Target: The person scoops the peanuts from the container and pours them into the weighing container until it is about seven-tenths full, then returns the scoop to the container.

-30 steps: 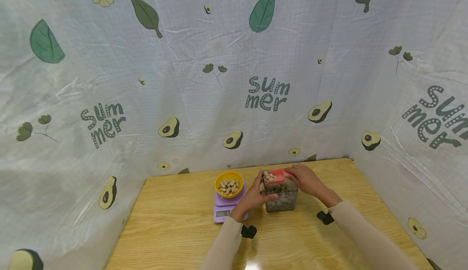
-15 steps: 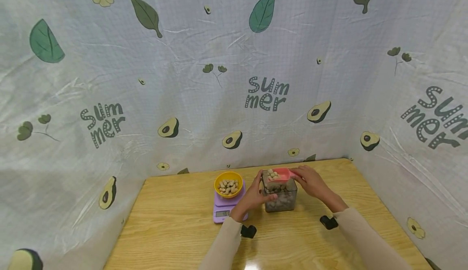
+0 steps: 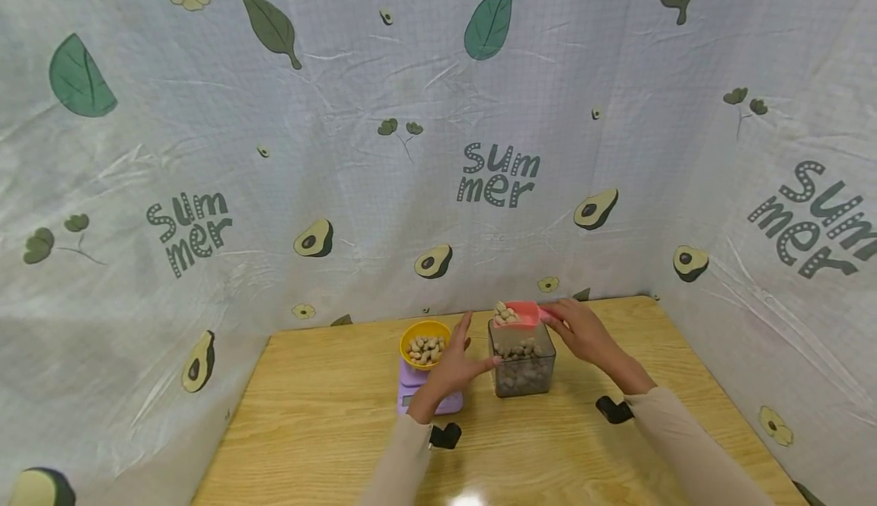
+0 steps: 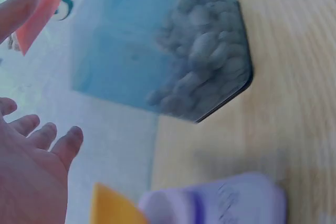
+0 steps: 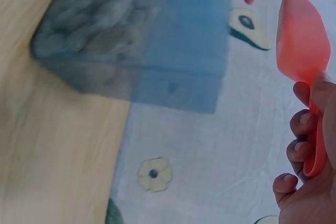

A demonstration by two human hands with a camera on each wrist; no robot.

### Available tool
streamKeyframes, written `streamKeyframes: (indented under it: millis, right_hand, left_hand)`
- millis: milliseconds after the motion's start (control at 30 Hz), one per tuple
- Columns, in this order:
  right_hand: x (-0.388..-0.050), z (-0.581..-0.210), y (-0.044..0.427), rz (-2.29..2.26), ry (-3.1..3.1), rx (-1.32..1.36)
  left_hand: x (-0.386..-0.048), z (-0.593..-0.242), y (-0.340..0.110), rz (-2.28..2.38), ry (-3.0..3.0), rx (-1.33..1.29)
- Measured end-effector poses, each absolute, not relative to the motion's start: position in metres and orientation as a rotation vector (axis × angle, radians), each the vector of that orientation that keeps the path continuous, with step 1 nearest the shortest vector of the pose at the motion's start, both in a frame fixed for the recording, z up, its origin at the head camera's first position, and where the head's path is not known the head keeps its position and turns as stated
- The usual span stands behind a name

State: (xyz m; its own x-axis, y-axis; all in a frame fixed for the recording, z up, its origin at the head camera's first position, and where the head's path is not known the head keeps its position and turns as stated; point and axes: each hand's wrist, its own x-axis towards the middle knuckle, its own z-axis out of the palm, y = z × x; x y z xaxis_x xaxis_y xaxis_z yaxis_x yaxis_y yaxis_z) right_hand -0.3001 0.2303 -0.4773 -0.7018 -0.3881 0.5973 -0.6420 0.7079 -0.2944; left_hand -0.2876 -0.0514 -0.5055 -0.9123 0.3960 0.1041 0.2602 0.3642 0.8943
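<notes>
My right hand [image 3: 581,331] grips the handle of a pink scoop [image 5: 303,38], raised over a see-through dark bin [image 3: 524,377]. Peanuts [image 3: 505,314] fill the front of the scoop, and more peanuts [image 4: 210,51] lie in the lower part of the bin. With fingers spread and nothing held, my left hand [image 3: 455,369] hovers between the bin and a yellow bowl [image 3: 406,338]. In the left wrist view its fingers stand apart from the bin. The bowl, with peanuts inside, sits on a purple kitchen scale [image 3: 448,403] whose display is partly hidden by the left wrist.
All of this stands on a wooden table [image 3: 322,415] near its back edge. A white printed sheet [image 3: 370,186] hangs behind and along both sides of the table.
My left hand has let go of the bin's left side and moved left toward the scale. The right hand has raised the loaded scoop above the bin's rim.
</notes>
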Motion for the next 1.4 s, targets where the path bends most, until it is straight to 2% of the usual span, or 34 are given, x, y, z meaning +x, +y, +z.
streamKeyframes:
  millis: [233,533,767,933,1400]
  right_hand:
    - [-0.304,-0.465,0.212,0.713,-2.448,0.78]
    - [-0.313,-0.46,0.18,0.769,-2.448,0.821]
    - [-0.321,-0.464,0.151,0.779,-2.448,0.896]
    - [-0.324,-0.469,0.133,0.806,-2.558,0.866]
    - [-0.345,-0.481,0.107,0.673,-2.78,0.813]
  left_hand:
    - [-0.283,-0.492,-0.082,1.655,2.594,0.689]
    - [-0.283,-0.489,-0.119,1.669,2.755,0.527]
    - [-0.286,-0.501,-0.143,1.584,2.845,0.379]
    - [-0.289,-0.513,-0.155,1.534,2.859,0.385]
    - [-0.297,-0.536,-0.163,1.439,2.772,0.222]
